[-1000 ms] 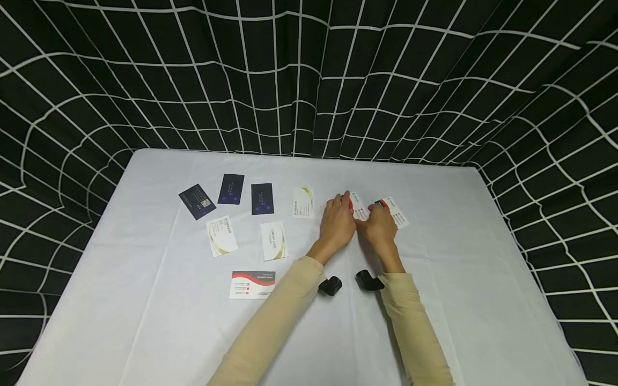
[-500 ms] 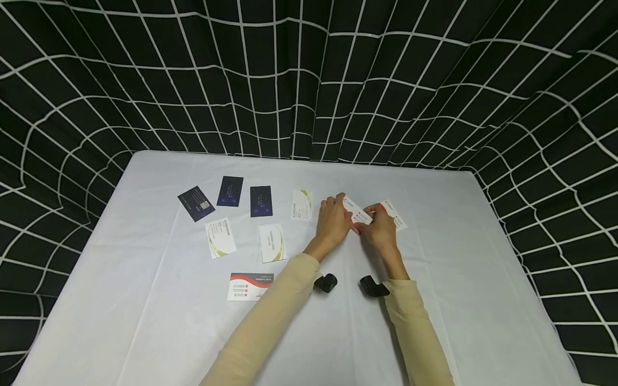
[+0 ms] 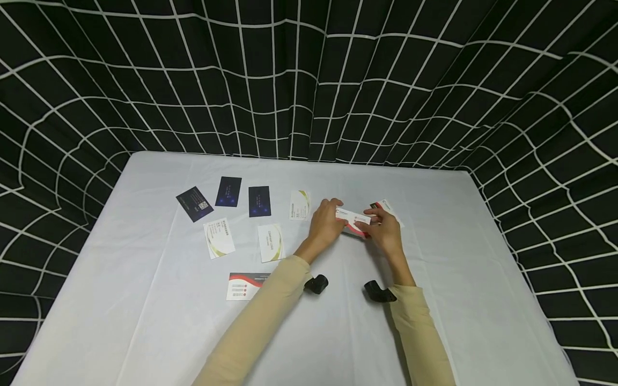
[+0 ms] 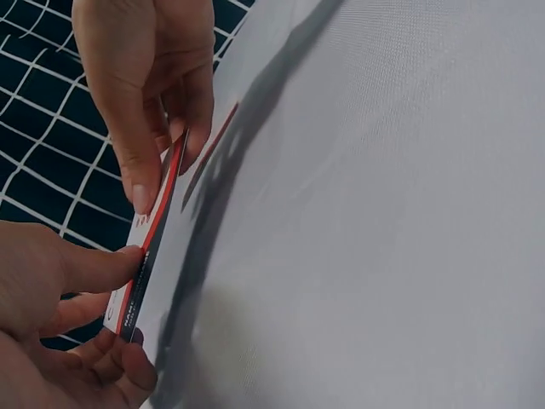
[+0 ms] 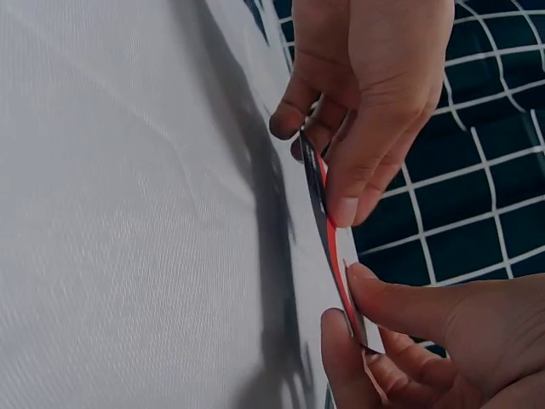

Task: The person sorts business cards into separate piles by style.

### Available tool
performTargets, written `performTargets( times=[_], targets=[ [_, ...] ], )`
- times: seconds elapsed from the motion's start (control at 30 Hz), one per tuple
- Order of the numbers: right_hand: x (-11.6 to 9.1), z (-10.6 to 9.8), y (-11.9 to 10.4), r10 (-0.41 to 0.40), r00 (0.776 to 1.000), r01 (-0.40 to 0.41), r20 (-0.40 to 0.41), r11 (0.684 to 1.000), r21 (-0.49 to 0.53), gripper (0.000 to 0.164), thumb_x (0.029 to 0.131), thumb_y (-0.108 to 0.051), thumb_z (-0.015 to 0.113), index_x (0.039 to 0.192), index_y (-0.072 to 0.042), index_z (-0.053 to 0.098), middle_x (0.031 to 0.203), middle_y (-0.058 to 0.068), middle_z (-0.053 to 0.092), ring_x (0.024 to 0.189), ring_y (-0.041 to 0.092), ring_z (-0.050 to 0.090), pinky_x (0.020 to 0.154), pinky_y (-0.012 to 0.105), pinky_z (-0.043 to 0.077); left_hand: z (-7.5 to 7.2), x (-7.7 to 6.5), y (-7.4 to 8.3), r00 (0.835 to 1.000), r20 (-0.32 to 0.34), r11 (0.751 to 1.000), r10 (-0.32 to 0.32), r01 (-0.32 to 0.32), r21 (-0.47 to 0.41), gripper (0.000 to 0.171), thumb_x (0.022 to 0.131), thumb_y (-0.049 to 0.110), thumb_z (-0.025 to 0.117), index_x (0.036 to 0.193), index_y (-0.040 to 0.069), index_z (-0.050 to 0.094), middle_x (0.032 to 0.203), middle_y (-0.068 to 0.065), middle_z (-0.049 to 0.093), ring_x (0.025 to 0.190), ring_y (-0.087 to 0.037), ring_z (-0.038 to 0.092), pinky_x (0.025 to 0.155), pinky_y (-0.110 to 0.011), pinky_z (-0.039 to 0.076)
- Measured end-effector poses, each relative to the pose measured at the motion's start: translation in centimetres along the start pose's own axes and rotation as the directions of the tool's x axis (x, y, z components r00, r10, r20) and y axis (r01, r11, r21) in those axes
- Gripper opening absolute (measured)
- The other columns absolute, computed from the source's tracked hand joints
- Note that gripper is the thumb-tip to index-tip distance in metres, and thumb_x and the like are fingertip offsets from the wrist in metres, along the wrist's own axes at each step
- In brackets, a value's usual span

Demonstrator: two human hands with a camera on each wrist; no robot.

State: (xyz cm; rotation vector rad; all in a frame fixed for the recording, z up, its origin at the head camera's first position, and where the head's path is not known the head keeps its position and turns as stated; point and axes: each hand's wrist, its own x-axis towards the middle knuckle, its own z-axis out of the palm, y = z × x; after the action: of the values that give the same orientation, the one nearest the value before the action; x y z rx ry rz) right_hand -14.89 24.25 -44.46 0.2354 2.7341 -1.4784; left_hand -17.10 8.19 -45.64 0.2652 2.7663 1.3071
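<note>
The rectangular white, red and dark grey printed card (image 3: 353, 215) lies directly between the fingers of the left hand (image 3: 324, 222) and the fingers of the right hand (image 3: 386, 231) — that span from one pinch to the other is, I judge, the relation that counts most. Its long axis runs crosswise from the left fingers to the right, the right end slightly nearer the person. Neither hand is nearer: each grips one end, thumb on one face and fingers behind the other. The wrist views show the card tilted up on its length and raised off the white-clothed bench (image 3: 463, 241), with shadow on the cloth below. Whether a second layer sits behind it I cannot tell.

Both forearms, in tan long sleeves (image 3: 420, 327), reach forward and converge at the card; the left wrist angles in toward the right, the right one in toward the left. The thumbs sit on the near side, facing each other across the card.

Just beyond the right fingers, partly hidden by them, a white card with a red and black corner (image 3: 386, 205) lies flat and aslant. Just left of the left fingers lies a white card with a gold curve (image 3: 300, 205); farther out that way — well apart from either hand — is a dark navy card with blue lights (image 3: 259, 201).
</note>
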Motion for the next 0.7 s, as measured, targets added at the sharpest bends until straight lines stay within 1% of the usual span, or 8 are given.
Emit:
performTargets(
  times=[0.1, 0.2, 0.27, 0.4, 0.53, 0.6, 0.7],
  targets=[
    [-0.1, 0.3, -0.3, 0.003, 1.000, -0.003, 0.012, 1.000, 0.023, 0.045, 0.081, -0.007, 0.079, 0.120, 0.008, 0.062, 0.088, 0.015, 0.062, 0.051, -0.001, 0.059, 0.051, 0.017, 0.048, -0.7, -0.3, -0.3, 1.000, -0.003, 1.000, 0.004, -0.004, -0.005, 0.047, 0.083, 0.014, 0.078, 0.126, 0.003, 0.062, 0.112, -0.014, 0.059, 0.100, -0.027, 0.060, 0.088, -0.036, 0.047],
    [-0.3, 0.6, -0.5, 0.005, 1.000, -0.005, 0.008, 1.000, 0.010, 0.044, 0.080, -0.010, 0.081, 0.117, 0.007, 0.064, 0.081, 0.008, 0.061, 0.050, -0.001, 0.058, 0.049, 0.016, 0.044, -1.3, -0.7, -0.6, 1.000, -0.007, 1.000, 0.016, -0.017, -0.008, 0.044, 0.082, 0.014, 0.078, 0.123, 0.001, 0.064, 0.110, -0.015, 0.060, 0.099, -0.028, 0.060, 0.087, -0.037, 0.047],
    [-0.4, 0.9, -0.7, 0.007, 1.000, -0.007, 0.016, 1.000, 0.007, 0.042, 0.080, -0.012, 0.081, 0.116, 0.006, 0.065, 0.078, 0.006, 0.059, 0.051, 0.001, 0.060, 0.048, 0.017, 0.044, -1.7, -0.9, -0.8, 1.000, -0.014, 1.000, 0.019, -0.019, -0.006, 0.042, 0.082, 0.013, 0.079, 0.120, 0.001, 0.066, 0.109, -0.015, 0.060, 0.100, -0.028, 0.059, 0.088, -0.038, 0.047],
    [-1.0, 1.6, -1.1, 0.010, 0.999, -0.009, 0.032, 1.000, -0.012, 0.040, 0.081, -0.012, 0.080, 0.115, 0.005, 0.067, 0.083, 0.008, 0.061, 0.052, 0.006, 0.063, 0.049, 0.019, 0.047, -2.5, -1.5, -1.1, 0.999, -0.028, 1.000, 0.024, -0.024, 0.003, 0.037, 0.079, 0.009, 0.080, 0.114, 0.000, 0.069, 0.104, -0.015, 0.061, 0.098, -0.028, 0.060, 0.088, -0.039, 0.047],
    [-1.6, 2.3, -1.4, 0.002, 0.999, -0.001, 0.034, 1.000, -0.026, 0.037, 0.082, -0.012, 0.079, 0.113, 0.005, 0.069, 0.084, 0.010, 0.062, 0.051, 0.006, 0.062, 0.049, 0.020, 0.047, -3.2, -2.2, -1.3, 0.999, -0.035, 1.000, 0.024, -0.024, -0.015, 0.033, 0.079, 0.007, 0.079, 0.110, 0.000, 0.070, 0.103, -0.015, 0.063, 0.096, -0.029, 0.060, 0.087, -0.041, 0.046],
    [-1.9, 2.5, -1.6, -0.001, 0.999, 0.002, 0.037, 1.000, -0.017, 0.035, 0.082, -0.011, 0.079, 0.112, 0.005, 0.069, 0.083, 0.010, 0.062, 0.051, 0.006, 0.062, 0.049, 0.020, 0.047, -3.5, -2.5, -1.5, 0.999, -0.049, 0.999, 0.021, -0.022, -0.024, 0.032, 0.078, 0.007, 0.080, 0.108, 0.000, 0.071, 0.100, -0.014, 0.064, 0.093, -0.028, 0.060, 0.084, -0.040, 0.047],
    [-2.3, 2.9, -1.9, -0.013, 0.998, 0.013, 0.055, 1.000, 0.004, 0.031, 0.085, -0.008, 0.075, 0.112, 0.007, 0.068, 0.085, 0.014, 0.064, 0.053, 0.006, 0.062, 0.051, 0.022, 0.050, -4.0, -3.0, -2.1, 0.998, -0.061, 0.999, 0.009, -0.012, -0.045, 0.030, 0.077, 0.007, 0.081, 0.105, 0.001, 0.072, 0.091, -0.012, 0.062, 0.083, -0.025, 0.057, 0.076, -0.037, 0.045]
  ],
)
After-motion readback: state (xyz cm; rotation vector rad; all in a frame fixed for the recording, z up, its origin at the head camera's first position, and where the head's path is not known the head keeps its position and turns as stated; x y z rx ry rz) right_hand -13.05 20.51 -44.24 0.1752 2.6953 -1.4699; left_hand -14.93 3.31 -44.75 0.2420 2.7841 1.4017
